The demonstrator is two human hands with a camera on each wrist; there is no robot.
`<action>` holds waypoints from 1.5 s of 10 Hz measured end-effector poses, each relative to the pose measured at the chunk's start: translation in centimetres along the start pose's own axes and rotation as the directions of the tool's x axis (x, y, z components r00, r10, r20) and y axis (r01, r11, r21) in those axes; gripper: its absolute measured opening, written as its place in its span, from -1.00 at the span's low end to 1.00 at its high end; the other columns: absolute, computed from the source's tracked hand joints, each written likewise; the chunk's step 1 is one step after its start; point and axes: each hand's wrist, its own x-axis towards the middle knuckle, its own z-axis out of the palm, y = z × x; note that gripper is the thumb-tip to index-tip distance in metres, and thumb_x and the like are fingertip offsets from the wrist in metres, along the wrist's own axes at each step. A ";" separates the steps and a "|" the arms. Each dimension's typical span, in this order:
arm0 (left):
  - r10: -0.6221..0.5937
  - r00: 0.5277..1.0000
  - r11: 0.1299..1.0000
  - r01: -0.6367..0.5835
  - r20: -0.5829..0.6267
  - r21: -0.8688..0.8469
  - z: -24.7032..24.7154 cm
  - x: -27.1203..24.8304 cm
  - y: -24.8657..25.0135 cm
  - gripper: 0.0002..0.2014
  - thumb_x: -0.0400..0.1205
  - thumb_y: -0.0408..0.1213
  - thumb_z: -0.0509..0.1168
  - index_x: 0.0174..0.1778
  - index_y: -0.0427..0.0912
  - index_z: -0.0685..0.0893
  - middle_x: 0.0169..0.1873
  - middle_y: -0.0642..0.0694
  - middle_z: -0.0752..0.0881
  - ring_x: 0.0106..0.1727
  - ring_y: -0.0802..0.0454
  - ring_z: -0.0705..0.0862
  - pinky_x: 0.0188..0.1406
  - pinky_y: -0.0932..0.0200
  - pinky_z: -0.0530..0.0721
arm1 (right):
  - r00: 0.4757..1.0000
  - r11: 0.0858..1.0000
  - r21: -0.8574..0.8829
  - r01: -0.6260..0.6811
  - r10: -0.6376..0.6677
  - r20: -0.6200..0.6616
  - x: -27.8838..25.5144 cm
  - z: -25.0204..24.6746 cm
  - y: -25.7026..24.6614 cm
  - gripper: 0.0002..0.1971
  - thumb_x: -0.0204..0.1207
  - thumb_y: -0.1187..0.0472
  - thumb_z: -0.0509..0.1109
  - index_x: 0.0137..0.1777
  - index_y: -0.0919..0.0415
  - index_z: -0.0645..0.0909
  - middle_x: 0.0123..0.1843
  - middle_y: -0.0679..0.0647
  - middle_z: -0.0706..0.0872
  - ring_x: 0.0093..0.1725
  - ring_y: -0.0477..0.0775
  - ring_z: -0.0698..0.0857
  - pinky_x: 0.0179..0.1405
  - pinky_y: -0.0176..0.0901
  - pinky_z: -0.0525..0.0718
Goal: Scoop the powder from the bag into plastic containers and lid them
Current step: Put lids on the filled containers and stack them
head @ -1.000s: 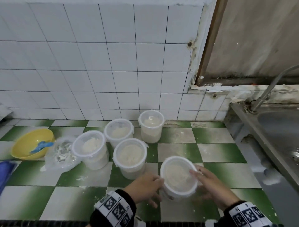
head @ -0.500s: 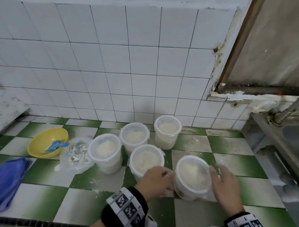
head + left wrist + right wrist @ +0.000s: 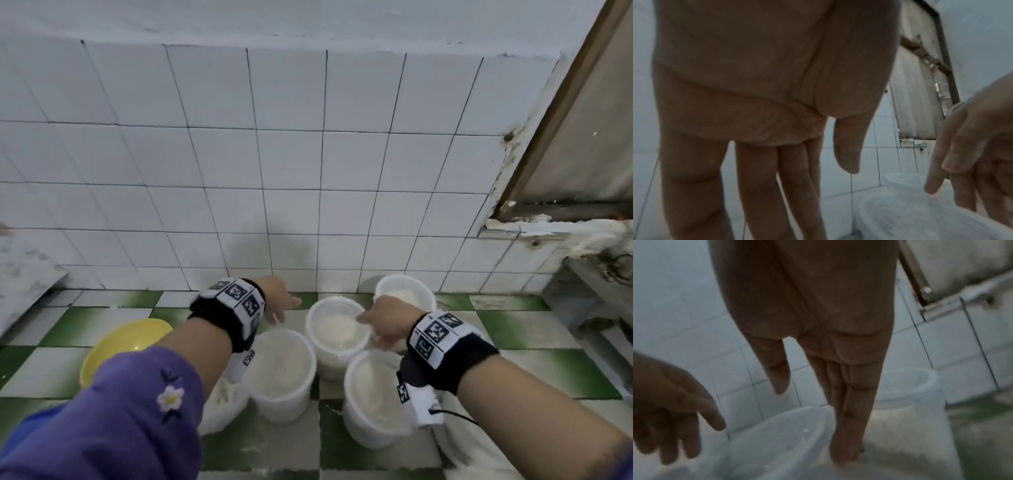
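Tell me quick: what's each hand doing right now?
Left hand: open, fingers straight, holding nothing.
Right hand: open, fingers extended at the lidded container, gripping nothing.

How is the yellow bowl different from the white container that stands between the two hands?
The yellow bowl is opaque, wide and shallow; the white container is translucent and taller, with steep sides. The bowl lies far left, partly hidden by the left arm; the container stands between the left hand and right hand. Both rest on the checkered counter.

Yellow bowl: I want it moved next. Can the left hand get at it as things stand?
Probably yes: the left hand is open and empty, and the yellow bowl sits uncovered on that side, beneath the left forearm.
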 end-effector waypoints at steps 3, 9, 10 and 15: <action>0.040 0.999 0.997 -0.042 0.030 0.067 1.4 4.7 -0.1 -0.60 0.65 0.03 0.28 -0.37 -0.17 0.72 -0.13 -0.08 0.85 -0.57 0.24 0.59 -0.28 0.32 0.58 | 1.000 0.984 -0.178 -0.004 0.001 -0.017 3.8 0.9 -1.6 -0.71 0.62 0.25 0.24 0.13 0.47 0.64 -0.03 0.30 0.77 -0.09 0.24 0.77 -0.06 0.01 0.73; -0.123 0.988 0.739 0.028 -0.093 -0.674 -2.1 9.4 -3.6 -0.95 0.61 -0.44 0.39 -0.13 -0.26 0.64 0.00 -0.34 0.79 -0.22 -0.14 0.77 0.16 -0.11 0.73 | 0.967 0.939 0.310 0.147 -0.203 0.156 8.9 1.7 -2.3 -0.33 0.63 0.14 0.30 0.66 0.00 0.06 0.52 -0.03 0.47 0.43 -0.04 0.48 0.13 -0.26 0.59; -0.110 0.990 0.730 0.022 -0.086 -0.683 -2.0 9.8 -4.0 -0.88 0.60 -0.44 0.41 0.03 -0.33 0.67 -0.01 -0.34 0.80 -0.18 -0.17 0.79 0.09 -0.11 0.76 | 0.978 0.956 0.247 0.158 -0.187 0.097 7.9 0.1 -2.1 -0.52 0.63 0.16 0.29 0.55 0.08 0.36 0.37 0.08 0.62 0.23 0.01 0.61 0.06 -0.17 0.61; -0.095 0.995 0.654 0.038 -0.032 -0.756 -1.6 9.5 -4.1 -0.71 0.68 -0.37 0.31 0.32 -0.29 0.59 0.03 -0.34 0.79 -0.48 0.04 0.77 -0.38 0.14 0.77 | 0.952 0.916 0.390 -0.090 0.194 -0.237 7.6 -6.6 7.8 -0.62 0.49 0.36 0.46 0.31 0.22 0.60 -0.28 0.25 0.75 -0.34 0.33 0.74 -0.08 0.37 0.74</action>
